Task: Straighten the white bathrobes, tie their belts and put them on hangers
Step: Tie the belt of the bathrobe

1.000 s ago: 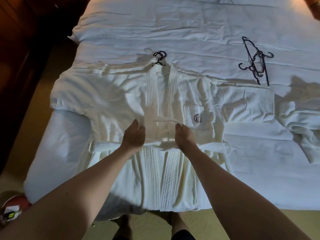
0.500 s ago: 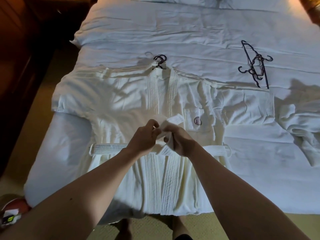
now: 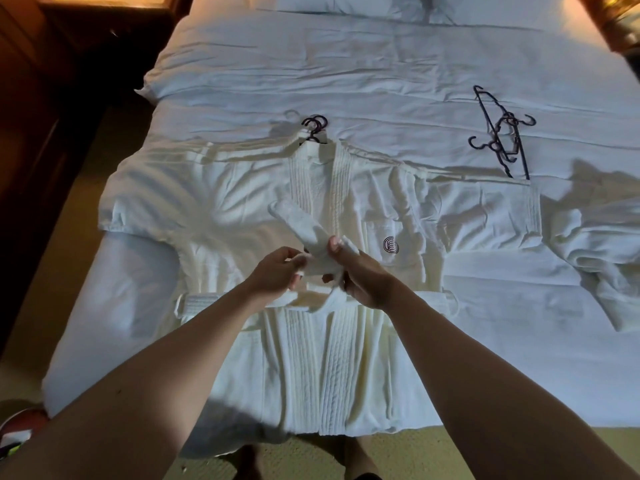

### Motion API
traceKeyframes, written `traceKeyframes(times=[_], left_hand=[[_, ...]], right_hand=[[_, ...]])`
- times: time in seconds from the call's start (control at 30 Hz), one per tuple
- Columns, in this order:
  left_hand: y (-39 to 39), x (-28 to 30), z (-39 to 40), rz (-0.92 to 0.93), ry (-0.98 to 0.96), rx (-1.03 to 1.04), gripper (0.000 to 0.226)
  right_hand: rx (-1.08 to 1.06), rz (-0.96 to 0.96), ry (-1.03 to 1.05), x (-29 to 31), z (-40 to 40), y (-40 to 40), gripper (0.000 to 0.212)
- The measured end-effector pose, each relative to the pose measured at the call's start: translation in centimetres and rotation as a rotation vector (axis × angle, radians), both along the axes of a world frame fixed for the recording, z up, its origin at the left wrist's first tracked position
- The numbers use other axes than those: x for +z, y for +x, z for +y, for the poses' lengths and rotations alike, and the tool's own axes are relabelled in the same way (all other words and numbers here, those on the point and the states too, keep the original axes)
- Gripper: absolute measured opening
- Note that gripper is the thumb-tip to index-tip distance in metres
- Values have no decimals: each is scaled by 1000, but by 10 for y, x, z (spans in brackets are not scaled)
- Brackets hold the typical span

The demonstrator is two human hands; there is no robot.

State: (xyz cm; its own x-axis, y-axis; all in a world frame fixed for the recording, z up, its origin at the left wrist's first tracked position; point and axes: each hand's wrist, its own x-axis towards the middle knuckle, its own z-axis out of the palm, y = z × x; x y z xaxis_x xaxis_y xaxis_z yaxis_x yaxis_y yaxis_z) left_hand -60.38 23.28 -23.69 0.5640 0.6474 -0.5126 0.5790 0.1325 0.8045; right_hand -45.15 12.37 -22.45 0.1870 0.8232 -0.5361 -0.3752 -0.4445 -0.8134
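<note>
- A white bathrobe (image 3: 242,216) lies face up and spread flat across the foot of a bed (image 3: 381,64) with white bedding, its sleeves stretched out to both sides.
- The collar end of the robe is already on a dark hanger (image 3: 314,128); only the hook and neck of the hanger show above the collar.
- Your left hand (image 3: 275,273) and your right hand (image 3: 363,275) meet just above the robe's waist, close together.
- The grip of each hand is curled and pinching the white belt (image 3: 304,230): the left fingers hold one fold of it, and the right thumb presses on the strip where it crosses.
- One free end of the belt sticks up and away to the left of your hands, over the robe's chest.
- The rest of the belt runs flat across the waist, through loops at both sides of the robe.
- On the chest pocket, to the right of your hands, there is a small dark round logo (image 3: 390,244) made of curved lines; no words can be read.
- A loose bundle of dark spare hangers (image 3: 502,133) rests on the bedding to the upper right, apart from the robe.
- A second white bathrobe (image 3: 602,251) lies crumpled at the right edge of the bed.
</note>
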Motion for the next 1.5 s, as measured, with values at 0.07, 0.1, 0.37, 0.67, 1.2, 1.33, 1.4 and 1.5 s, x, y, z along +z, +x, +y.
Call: traceKeyframes(times=[0.07, 0.1, 0.37, 0.67, 1.2, 1.33, 1.4, 1.5], left_hand=[[2, 6, 6, 11, -29, -12, 7], [3, 10, 7, 20, -40, -9, 12], [1, 11, 7, -206, -377, 158, 23], [5, 18, 8, -101, -282, -107, 55], [-6, -19, 23, -100, -629, -269, 45], [-5, -19, 14, -8, -304, -109, 27], [-3, -22, 14, 96, -4, -97, 26], [0, -27, 15, 207, 334, -249, 19]], right_hand=[[77, 29, -50, 5, -4, 3, 56], [148, -44, -89, 9, -6, 5, 50], [491, -892, -53, 7, 7, 9, 14], [298, -1447, -220, -11, 3, -31, 26], [356, -1358, -95, -31, -9, -39, 72], [398, -1054, -65, -31, -8, -19, 54], [384, -936, -32, -36, -15, -7, 39], [296, -849, 18, -40, -32, 1, 28]])
